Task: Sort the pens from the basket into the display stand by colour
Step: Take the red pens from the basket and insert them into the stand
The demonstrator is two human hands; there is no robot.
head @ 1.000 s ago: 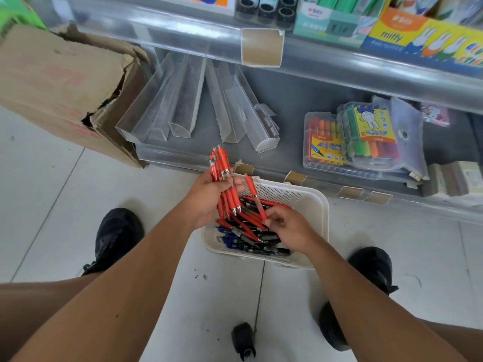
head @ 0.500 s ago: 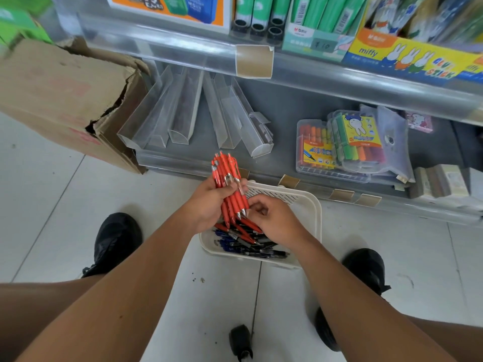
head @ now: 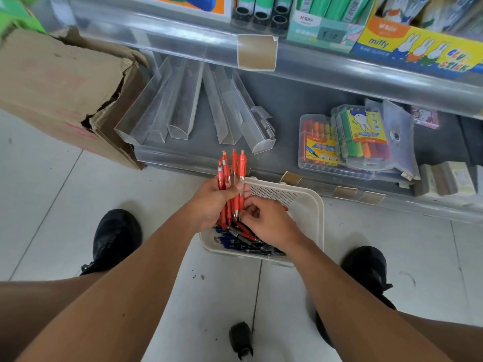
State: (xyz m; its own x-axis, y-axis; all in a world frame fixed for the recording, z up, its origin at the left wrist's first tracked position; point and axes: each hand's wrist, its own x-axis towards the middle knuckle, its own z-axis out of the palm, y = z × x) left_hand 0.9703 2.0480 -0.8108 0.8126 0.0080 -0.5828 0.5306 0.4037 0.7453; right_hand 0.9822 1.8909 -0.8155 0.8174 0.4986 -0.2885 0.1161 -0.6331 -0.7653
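Red pens (head: 231, 178) stand as an upright bundle just above the centre of the frame, their clicker ends pointing up toward the shelving, clenched in the left hand (head: 211, 202), whose fingers wrap round their lower barrels. The right hand (head: 269, 220) sits just beside it to the right, fingers curled in against the bottom of the bundle, seemingly pinching one of the red pens near its tip; exactly which pen it holds cannot be made out. Nearest the camera, at the bottom of the frame, both bare forearms reach forward over bent knees, with a small black object (head: 241, 338) on the white tiled floor (head: 52, 194) between them and a black shoe (head: 115, 236) at each side. Under the hands rests the cream basket (head: 308, 212), its slotted far wall showing, holding a loose heap of blue and black pens (head: 243, 244) with some red ones among them. Beyond it, in the middle of the frame, clear display stand troughs (head: 183, 100) lie on the low grey shelf (head: 287, 100), with packs of markers (head: 347, 142) to their right. A torn cardboard box (head: 60, 84) fills the upper left, and boxed stationery lines the top shelf.
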